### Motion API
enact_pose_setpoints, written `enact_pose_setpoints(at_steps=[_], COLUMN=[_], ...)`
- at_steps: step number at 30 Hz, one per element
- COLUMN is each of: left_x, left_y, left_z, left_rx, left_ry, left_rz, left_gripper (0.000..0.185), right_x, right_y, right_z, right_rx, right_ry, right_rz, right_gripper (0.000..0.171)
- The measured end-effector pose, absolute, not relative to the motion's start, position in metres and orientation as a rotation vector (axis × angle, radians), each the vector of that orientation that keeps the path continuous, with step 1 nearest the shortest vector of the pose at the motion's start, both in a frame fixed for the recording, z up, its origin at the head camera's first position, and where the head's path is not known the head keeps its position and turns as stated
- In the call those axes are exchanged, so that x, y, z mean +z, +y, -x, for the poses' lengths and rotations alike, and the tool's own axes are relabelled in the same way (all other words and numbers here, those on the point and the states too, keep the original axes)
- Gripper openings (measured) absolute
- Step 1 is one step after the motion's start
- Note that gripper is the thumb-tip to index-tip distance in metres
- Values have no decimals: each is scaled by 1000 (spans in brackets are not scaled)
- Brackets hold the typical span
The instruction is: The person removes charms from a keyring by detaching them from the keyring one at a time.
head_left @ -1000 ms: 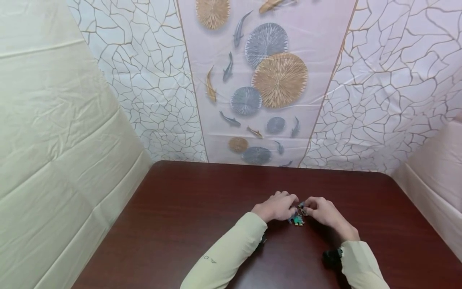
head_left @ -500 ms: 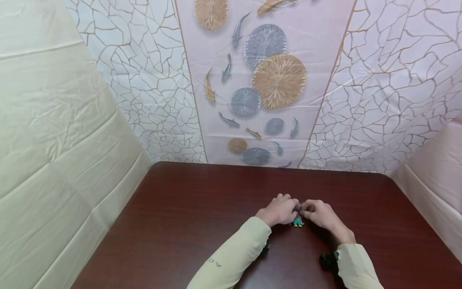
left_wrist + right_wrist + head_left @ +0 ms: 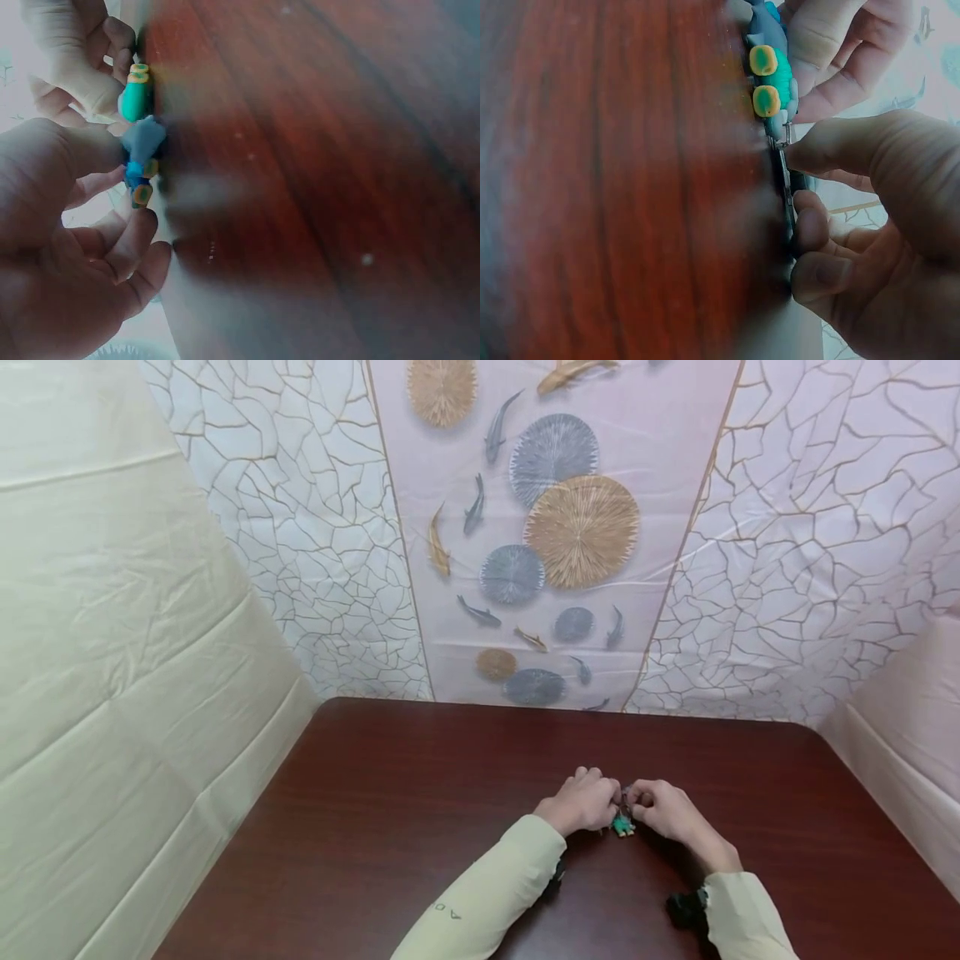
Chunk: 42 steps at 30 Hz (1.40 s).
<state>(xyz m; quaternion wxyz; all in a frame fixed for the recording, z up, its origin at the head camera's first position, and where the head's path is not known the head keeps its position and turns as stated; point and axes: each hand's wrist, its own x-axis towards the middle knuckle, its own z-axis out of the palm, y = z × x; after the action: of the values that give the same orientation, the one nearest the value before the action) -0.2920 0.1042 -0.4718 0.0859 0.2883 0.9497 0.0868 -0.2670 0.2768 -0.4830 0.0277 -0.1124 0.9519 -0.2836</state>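
Both hands meet over the middle of the dark red table [image 3: 390, 827]. Between them is a small keychain [image 3: 622, 824] with a teal figure [image 3: 774, 73] that has orange-yellow feet and a blue-grey figure [image 3: 142, 141]. My left hand [image 3: 594, 802] pinches the blue-grey figure between thumb [image 3: 71, 154] and curled fingers. The right hand [image 3: 645, 799] pinches the metal ring [image 3: 786, 191] of the keychain with thumb [image 3: 870, 146] and fingertips. The figures touch the table top. Much of the ring is hidden by the fingers.
Patterned sheeting [image 3: 562, 527] stands right behind the table's far edge, and plain cream sheets [image 3: 112, 652] close off both sides. Black wrist-worn cameras [image 3: 686, 910] sit at the pale green sleeves [image 3: 487, 902].
The two hands have drawn slightly closer together around the keychain, and it sits lower, against the table. Both grips are unchanged.
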Motion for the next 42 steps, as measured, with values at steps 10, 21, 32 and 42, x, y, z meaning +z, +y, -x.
enact_pose_setpoints(at_steps=[10, 21, 32, 42], left_x=[-470, -467, -472, -476], left_y=[108, 109, 92, 85], left_z=[288, 284, 291, 287], left_rx=[258, 289, 535, 751], left_ry=[2866, 2850, 2716, 2672], left_rz=[-786, -795, -952, -956], left_gripper=[13, 23, 6, 35], right_x=[-482, -482, -470, -453], right_y=[275, 277, 273, 266], right_z=[266, 263, 257, 252], right_rx=[-870, -848, -995, -1021], right_ry=[2933, 2914, 2861, 2867], right_rz=[394, 461, 428, 421], right_gripper=[10, 2, 7, 5])
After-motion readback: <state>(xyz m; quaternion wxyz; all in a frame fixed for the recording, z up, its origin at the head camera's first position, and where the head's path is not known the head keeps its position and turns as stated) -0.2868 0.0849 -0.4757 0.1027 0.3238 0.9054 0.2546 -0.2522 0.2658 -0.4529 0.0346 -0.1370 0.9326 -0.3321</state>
